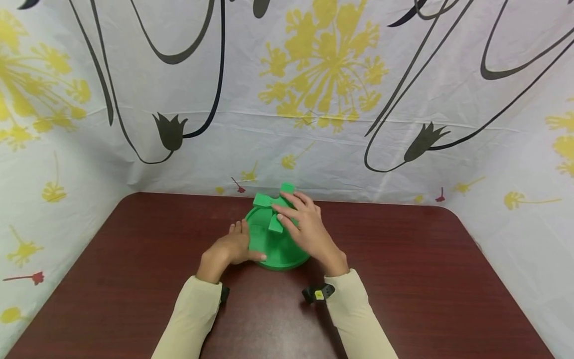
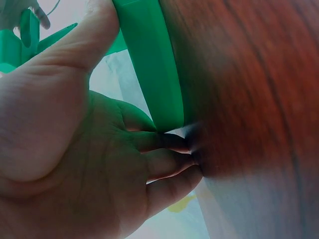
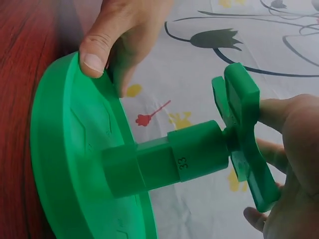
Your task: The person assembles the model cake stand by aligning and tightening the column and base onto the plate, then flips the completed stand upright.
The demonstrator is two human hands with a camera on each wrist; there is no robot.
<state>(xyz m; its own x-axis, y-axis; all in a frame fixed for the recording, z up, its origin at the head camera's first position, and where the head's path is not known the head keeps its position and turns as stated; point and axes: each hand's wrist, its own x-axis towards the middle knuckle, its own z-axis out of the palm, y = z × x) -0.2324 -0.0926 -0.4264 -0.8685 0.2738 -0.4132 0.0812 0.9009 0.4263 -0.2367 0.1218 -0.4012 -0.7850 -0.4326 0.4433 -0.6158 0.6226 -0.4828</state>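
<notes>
A green round base with a raised rim lies on the table. From its middle rises a stepped green post, marked 33, topped by a green handle with several flat arms. My left hand holds the base at its left side, thumb over the rim and fingers along the outer wall. Over the handle is my right hand, its fingers fairly straight and spread, touching the arms. In the right wrist view the right hand is partly behind the handle, so its exact contact is hidden.
The dark red-brown table extends around the base on both sides. Behind it hangs a white cloth with yellow and grey plant prints. Each wrist wears a black band.
</notes>
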